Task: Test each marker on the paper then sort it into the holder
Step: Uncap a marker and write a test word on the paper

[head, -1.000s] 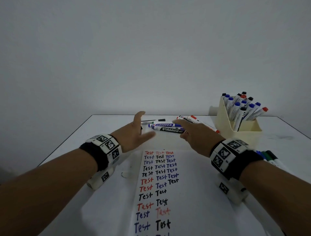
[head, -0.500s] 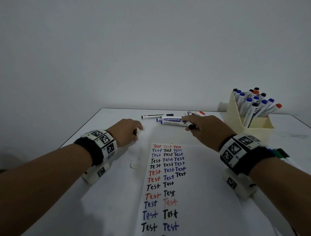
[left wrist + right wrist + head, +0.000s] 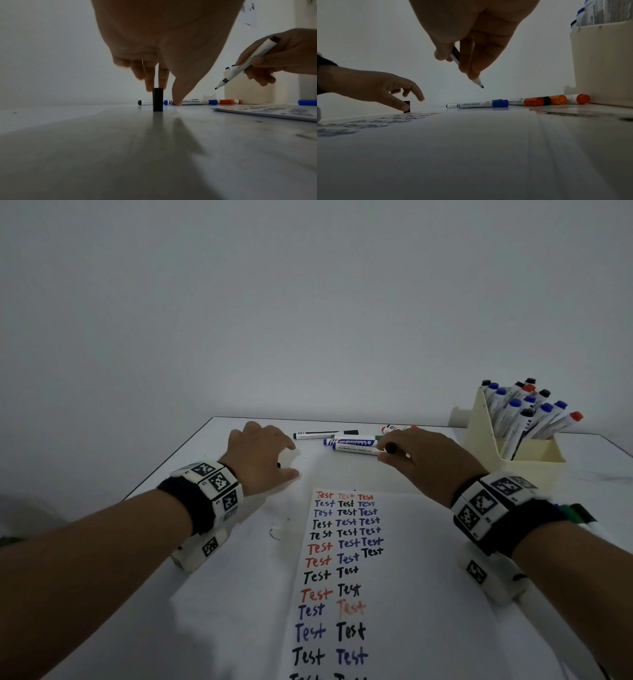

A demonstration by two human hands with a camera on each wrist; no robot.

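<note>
At twelve o'clock of the lettered white paper, the right hand pinches a light, rigid, uncapped black-tipped white plastic marker mid-barrel, a sound hold, while the left hand, fingers loosely spread, hovers over its upright black cap.

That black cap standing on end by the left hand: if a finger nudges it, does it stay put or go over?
The black cap stands upright on a narrow base, taller than wide, so a nudge probably tips it. Being round, it would likely roll on the smooth table. It looks small and hollow, so probably very light.
</note>
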